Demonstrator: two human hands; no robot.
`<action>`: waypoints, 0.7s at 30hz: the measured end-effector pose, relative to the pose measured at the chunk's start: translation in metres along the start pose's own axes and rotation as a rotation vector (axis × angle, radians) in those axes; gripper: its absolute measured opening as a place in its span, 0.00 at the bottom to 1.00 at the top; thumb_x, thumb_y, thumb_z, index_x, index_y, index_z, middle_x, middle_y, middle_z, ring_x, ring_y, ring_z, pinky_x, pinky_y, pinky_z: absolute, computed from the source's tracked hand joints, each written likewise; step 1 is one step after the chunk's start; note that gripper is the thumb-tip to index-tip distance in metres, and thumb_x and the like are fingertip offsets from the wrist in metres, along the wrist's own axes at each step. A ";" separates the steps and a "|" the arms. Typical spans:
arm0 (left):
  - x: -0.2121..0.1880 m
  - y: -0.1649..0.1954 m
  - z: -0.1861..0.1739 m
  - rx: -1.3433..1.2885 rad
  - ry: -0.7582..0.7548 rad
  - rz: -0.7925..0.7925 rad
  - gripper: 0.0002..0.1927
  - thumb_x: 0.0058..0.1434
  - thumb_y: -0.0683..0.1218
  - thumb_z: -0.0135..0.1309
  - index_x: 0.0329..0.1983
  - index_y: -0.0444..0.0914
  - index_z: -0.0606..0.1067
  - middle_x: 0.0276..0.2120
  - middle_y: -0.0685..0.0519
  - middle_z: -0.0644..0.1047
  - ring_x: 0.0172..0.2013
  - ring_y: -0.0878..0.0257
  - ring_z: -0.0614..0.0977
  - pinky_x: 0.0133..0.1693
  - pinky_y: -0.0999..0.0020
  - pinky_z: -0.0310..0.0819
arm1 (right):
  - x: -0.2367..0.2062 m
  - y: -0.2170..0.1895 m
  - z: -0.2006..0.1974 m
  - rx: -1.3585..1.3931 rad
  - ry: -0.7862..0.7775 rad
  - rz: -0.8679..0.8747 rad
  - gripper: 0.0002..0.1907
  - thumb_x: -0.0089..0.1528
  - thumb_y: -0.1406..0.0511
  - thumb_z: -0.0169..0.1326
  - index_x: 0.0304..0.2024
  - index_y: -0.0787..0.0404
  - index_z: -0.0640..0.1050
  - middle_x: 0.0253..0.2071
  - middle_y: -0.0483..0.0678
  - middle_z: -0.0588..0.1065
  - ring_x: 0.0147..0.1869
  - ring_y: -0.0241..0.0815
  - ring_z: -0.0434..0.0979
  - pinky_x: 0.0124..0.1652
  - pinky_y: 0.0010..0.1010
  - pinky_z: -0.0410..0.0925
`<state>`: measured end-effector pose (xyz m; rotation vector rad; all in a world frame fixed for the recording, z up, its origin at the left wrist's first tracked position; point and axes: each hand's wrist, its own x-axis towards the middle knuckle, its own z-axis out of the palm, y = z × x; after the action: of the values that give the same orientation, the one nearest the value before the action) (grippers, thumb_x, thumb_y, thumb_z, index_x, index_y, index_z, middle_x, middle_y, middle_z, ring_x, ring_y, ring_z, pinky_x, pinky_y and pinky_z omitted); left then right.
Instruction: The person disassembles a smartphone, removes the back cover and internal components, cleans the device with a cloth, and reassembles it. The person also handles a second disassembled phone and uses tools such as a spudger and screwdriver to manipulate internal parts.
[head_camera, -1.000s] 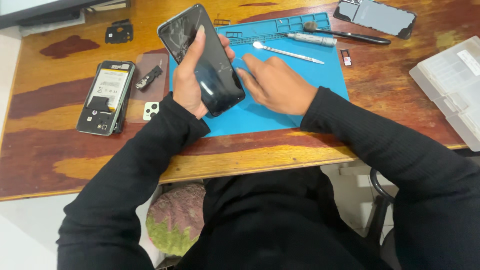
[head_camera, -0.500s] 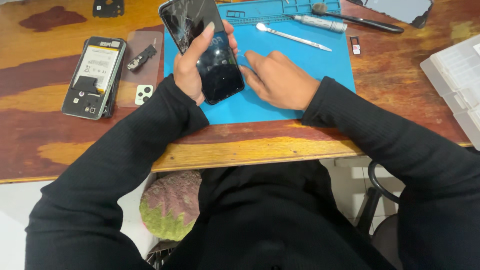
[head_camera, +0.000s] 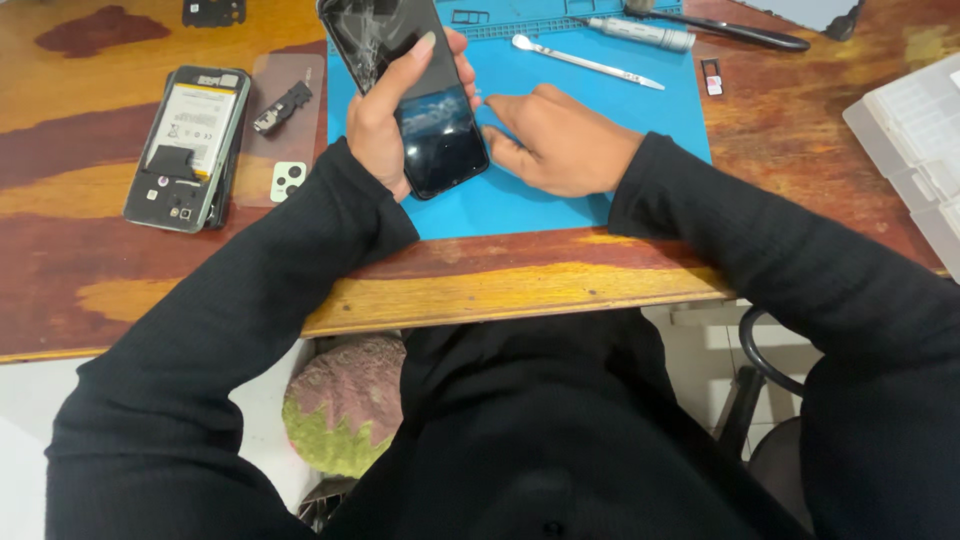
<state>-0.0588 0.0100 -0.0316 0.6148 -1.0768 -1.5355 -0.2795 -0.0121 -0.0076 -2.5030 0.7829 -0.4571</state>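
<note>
R hand (head_camera: 565, 140) has slid off the phone (head_camera: 405, 85) onto the mat (head_camera: 600, 190), fingers flat. L hand (head_camera: 385, 120) has tipped phone a bit more upright.

Bright, even overhead light; soft shadows; glare on the cracked phone screen (head_camera: 405, 90); mostly sharp, slight wide-angle edge distortion.

Cracked phone (head_camera: 405, 80) top cut off by frame edge; left hand (head_camera: 385, 125) hides its back.
</note>
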 end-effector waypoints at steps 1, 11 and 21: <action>0.000 0.001 0.000 -0.001 0.003 -0.010 0.20 0.72 0.53 0.54 0.58 0.34 0.74 0.44 0.49 0.79 0.45 0.60 0.82 0.52 0.62 0.79 | 0.001 0.001 -0.002 0.015 -0.023 -0.017 0.14 0.69 0.64 0.49 0.39 0.73 0.73 0.17 0.62 0.69 0.20 0.60 0.72 0.26 0.48 0.64; 0.000 -0.002 -0.001 -0.002 0.011 0.010 0.20 0.71 0.52 0.54 0.58 0.33 0.73 0.45 0.48 0.79 0.47 0.59 0.81 0.54 0.62 0.79 | -0.013 -0.006 0.014 -0.058 0.095 0.028 0.14 0.70 0.64 0.49 0.36 0.71 0.71 0.19 0.63 0.69 0.24 0.66 0.71 0.28 0.53 0.64; 0.003 -0.004 -0.007 -0.166 0.078 -0.058 0.19 0.69 0.48 0.56 0.59 0.35 0.74 0.45 0.50 0.78 0.47 0.59 0.80 0.55 0.61 0.78 | -0.014 -0.006 0.029 -0.011 0.221 0.113 0.16 0.72 0.62 0.47 0.33 0.68 0.69 0.20 0.63 0.69 0.27 0.68 0.70 0.31 0.57 0.62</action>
<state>-0.0551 0.0044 -0.0375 0.5906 -0.8695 -1.6190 -0.2750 0.0105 -0.0313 -2.4292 1.0070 -0.6994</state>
